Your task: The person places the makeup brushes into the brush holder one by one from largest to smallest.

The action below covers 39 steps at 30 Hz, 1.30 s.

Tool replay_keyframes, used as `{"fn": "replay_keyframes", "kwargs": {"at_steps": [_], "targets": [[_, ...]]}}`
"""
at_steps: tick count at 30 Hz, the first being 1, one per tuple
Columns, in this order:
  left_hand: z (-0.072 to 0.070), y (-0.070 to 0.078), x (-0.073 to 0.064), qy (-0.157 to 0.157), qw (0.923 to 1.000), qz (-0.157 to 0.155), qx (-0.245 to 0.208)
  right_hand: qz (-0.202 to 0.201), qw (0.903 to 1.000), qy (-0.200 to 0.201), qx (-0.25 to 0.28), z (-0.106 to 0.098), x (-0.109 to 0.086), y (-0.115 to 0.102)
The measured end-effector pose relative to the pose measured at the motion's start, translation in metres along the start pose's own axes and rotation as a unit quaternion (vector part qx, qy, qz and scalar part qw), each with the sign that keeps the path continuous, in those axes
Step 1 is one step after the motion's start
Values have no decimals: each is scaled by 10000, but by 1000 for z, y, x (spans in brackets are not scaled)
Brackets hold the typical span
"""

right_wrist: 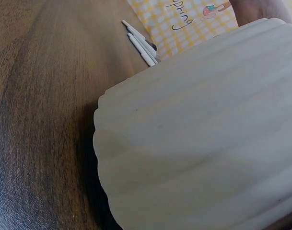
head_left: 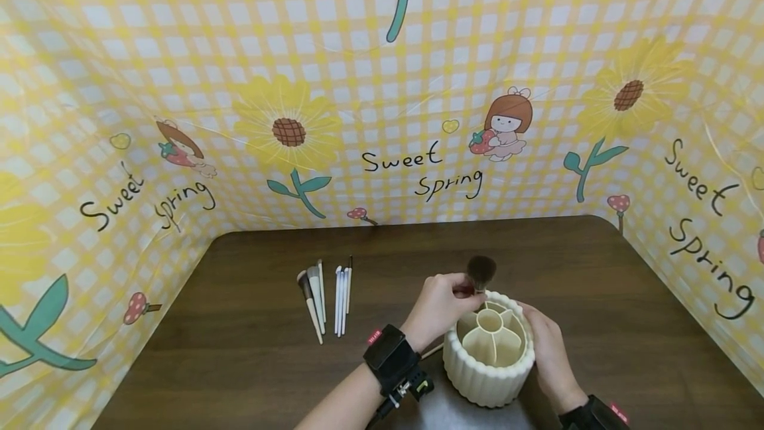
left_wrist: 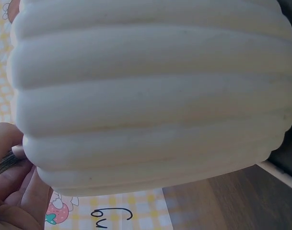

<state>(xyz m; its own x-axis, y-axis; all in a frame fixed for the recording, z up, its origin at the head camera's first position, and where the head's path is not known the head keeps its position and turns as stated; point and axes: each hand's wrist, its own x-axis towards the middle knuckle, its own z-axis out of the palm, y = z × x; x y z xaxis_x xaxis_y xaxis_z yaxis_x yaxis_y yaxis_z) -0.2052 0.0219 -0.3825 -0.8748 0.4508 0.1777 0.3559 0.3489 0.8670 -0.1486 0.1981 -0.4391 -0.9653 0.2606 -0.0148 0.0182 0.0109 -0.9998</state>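
Observation:
A cream fluted brush holder (head_left: 489, 387) with a round centre tube and several petal-shaped compartments stands near the front of the table. Above its far left rim, my left hand (head_left: 438, 304) pinches a makeup brush (head_left: 481, 271) just below its full dark bristles, which point up. The lower part of that brush is hidden. My right hand (head_left: 549, 350) holds the holder's right side, fingers curved round behind it, tips out of sight. Ribbed holder wall (left_wrist: 150, 96) fills most of the left wrist view, with the left hand's fingers (left_wrist: 11, 191) at its lower left.
Left of the holder lie two groups of brushes: bigger ones with dark and grey heads (head_left: 313, 297) and slim pale ones (head_left: 341, 300). A thin pale stick (head_left: 432, 351) shows beside the left wrist. Yellow checked cloth (head_left: 406, 118) rises behind the dark wooden table (head_left: 239, 350).

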Motion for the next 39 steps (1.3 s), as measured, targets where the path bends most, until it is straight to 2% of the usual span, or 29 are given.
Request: {"fn": "replay_keyframes", "kwargs": {"at_steps": [9,18,25,33,39], "targets": [[-1,-3,1,70,9999,-25,-151,66,10000,10,-59,-1,2,0],[-3,-7,0,236,9991,-95,-346,-43,9998,30,-167,1,1,0],[-11,-7,0,292,9981,-270,-461,-18,9999,-20,-108,1,0,1],[-38,-1,5,878,9952,-260,-359,117,9999,-45,7,-1,0,1],[-69,1,9,1622,9859,-395,-121,279,9996,-54,-50,-3,1,1]]}}
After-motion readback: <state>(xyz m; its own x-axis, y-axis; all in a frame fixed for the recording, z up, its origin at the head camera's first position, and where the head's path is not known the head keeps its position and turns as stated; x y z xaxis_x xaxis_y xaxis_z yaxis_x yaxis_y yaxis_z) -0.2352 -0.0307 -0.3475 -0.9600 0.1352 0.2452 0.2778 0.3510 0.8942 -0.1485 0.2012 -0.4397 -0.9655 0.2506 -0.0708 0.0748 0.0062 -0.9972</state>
